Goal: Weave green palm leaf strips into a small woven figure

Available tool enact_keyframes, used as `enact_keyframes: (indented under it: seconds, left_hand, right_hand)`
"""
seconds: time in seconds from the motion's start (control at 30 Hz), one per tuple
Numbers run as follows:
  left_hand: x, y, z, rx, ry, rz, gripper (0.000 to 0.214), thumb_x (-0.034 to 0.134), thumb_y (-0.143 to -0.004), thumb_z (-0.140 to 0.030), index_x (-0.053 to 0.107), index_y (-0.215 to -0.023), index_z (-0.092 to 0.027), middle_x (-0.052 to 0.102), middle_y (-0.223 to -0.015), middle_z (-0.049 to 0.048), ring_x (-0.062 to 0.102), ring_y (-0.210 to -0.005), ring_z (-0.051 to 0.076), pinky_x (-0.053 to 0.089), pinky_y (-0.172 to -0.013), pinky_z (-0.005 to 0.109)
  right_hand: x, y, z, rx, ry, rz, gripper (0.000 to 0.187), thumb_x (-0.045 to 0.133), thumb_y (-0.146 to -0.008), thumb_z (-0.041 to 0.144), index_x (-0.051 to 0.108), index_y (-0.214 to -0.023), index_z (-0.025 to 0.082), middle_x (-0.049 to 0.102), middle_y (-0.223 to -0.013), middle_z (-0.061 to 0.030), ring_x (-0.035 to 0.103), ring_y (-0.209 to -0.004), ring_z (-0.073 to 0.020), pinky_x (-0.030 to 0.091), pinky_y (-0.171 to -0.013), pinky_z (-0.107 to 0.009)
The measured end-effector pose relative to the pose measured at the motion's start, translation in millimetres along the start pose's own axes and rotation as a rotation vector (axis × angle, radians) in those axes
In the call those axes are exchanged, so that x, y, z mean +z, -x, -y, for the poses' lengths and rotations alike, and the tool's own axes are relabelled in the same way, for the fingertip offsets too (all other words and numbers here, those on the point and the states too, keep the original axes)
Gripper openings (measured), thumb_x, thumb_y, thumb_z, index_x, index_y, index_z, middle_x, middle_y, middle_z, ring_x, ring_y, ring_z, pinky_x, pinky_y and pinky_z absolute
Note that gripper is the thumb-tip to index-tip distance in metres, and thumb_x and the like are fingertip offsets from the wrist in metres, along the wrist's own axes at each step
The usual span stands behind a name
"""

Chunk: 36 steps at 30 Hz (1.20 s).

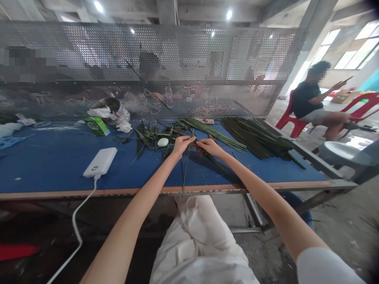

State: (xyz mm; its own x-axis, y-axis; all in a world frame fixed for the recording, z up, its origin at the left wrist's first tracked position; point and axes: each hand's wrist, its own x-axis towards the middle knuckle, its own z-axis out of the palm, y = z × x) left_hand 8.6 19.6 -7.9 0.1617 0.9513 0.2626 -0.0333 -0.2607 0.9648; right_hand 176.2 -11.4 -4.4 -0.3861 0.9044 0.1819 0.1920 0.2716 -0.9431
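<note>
My left hand pinches a long green leaf strip, whose thin tail hangs down over the table's front edge. Close beside it, my right hand is closed on the same bundle of leaf, and a broad dark strip trails from under it towards the lower right. The fingertips of both hands nearly meet, and the folds between them are too small to make out. Just left of my left hand lies a white egg-shaped object among cut leaf pieces.
Flat leaf strips and a pile of wide leaves lie right on the blue table. Left are a white power bank with a cable, a green box and a crumpled bag. A perforated metal screen stands behind; a person sits right.
</note>
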Motion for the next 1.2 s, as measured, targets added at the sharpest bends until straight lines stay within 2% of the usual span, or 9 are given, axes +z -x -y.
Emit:
enact_keyframes:
  seconds: [0.1,0.23,0.6,0.9,1.07,1.2]
  left_hand:
    - [0.7,-1.2,1.0,-0.043,0.037,0.028,0.030,0.080,-0.062,-0.041,0.069,-0.062,-0.014,0.062,-0.058,0.0026,0.057,-0.058,0.015,0.046,-0.060,0.026]
    - [2.8,-0.4,0.9,-0.057,0.015,0.006,0.029,0.081,-0.063,-0.039,0.068,-0.060,-0.013,0.062,-0.057,0.0027,0.056,-0.056,0.014,0.045,-0.060,0.027]
    - [2.0,-1.1,2.8,-0.070,0.109,-0.004,0.032,0.081,-0.060,-0.042,0.067,-0.057,-0.013,0.058,-0.052,0.0012,0.052,-0.052,0.012,0.042,-0.054,0.024]
    - [2.0,-2.4,4.8,-0.079,0.088,-0.021,0.030,0.080,-0.064,-0.041,0.068,-0.059,-0.013,0.061,-0.056,0.0023,0.053,-0.054,0.013,0.043,-0.056,0.025]
    - [2.6,-1.3,2.6,-0.076,0.077,-0.023,0.028,0.079,-0.065,-0.038,0.067,-0.057,-0.014,0.058,-0.053,0.0011,0.053,-0.053,0.013,0.042,-0.056,0.025]
    - [-0.9,-1.7,0.5,-0.088,0.075,0.007,0.027,0.080,-0.064,-0.038,0.069,-0.063,-0.013,0.062,-0.058,0.0022,0.054,-0.055,0.013,0.043,-0.057,0.025]
  right_hand:
    - [0.7,-0.1,-2.9,-0.033,0.051,0.004,0.041,0.056,-0.087,0.048,0.062,-0.065,0.014,0.065,-0.057,-0.0030,0.057,-0.047,-0.0141,0.044,-0.049,-0.024]
    - [-3.0,2.0,-1.4,-0.076,0.175,-0.002,0.046,0.054,-0.087,0.050,0.067,-0.063,0.013,0.064,-0.056,-0.0046,0.050,-0.045,-0.0117,0.037,-0.046,-0.023]
    - [-2.7,3.3,-1.5,-0.114,0.104,0.085,0.051,0.054,-0.085,0.055,0.070,-0.073,0.008,0.067,-0.060,-0.0086,0.044,-0.042,-0.0086,0.029,-0.042,-0.022]
    - [-2.2,6.3,5.3,-0.114,0.128,0.065,0.053,0.054,-0.084,0.058,0.072,-0.077,0.008,0.068,-0.060,-0.0082,0.037,-0.041,-0.0072,0.027,-0.041,-0.022]
    - [-2.7,5.8,2.7,-0.110,0.149,0.065,0.053,0.055,-0.084,0.058,0.072,-0.076,0.008,0.067,-0.059,-0.0074,0.038,-0.041,-0.0077,0.028,-0.041,-0.022]
    - [0.4,4.6,-0.4,-0.097,0.122,0.067,0.050,0.055,-0.084,0.057,0.071,-0.076,0.010,0.067,-0.060,-0.0060,0.043,-0.042,-0.0087,0.031,-0.042,-0.022]
